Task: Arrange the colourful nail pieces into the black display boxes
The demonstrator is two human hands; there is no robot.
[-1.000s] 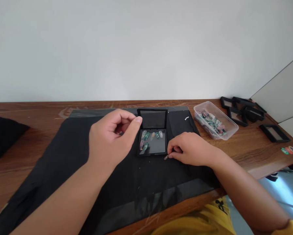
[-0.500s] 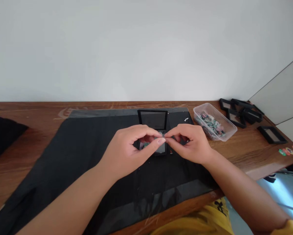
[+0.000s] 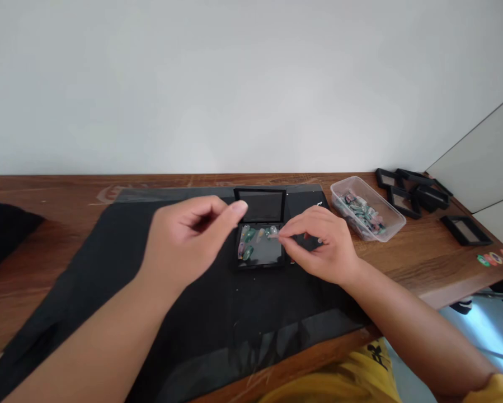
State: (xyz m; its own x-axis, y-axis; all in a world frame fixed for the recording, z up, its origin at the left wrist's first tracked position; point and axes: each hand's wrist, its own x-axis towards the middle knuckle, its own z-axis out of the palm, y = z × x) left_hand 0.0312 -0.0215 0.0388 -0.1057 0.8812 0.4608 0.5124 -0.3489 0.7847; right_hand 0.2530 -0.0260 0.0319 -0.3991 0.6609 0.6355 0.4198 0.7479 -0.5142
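Observation:
A small black box (image 3: 254, 266) stands with its framed lid (image 3: 259, 205) raised on the mat in front of me. Several green, pink and clear press-on nails (image 3: 248, 253) lie along the left and top of its clear inner sheet. My right hand (image 3: 322, 240) pinches a small pale press-on nail (image 3: 273, 235) at the box's upper right. Off to the upper left of the box, my left hand (image 3: 184, 238) is raised with thumb and forefinger pressed together. Whatever may be between those fingertips is too small or hidden to make out.
A clear plastic tub (image 3: 391, 228) of small packets stands to the right. Several black frame boxes (image 3: 404, 202) are piled behind it, with another black frame box (image 3: 465, 230) nearer the edge. A black mat (image 3: 209, 330) covers the wooden table; a dark bundle (image 3: 8, 232) lies left.
My hands were touching at the fingertips over the box. My left hand has moved away left and up, uncovering the nails inside. My right hand stays near the box's right side.

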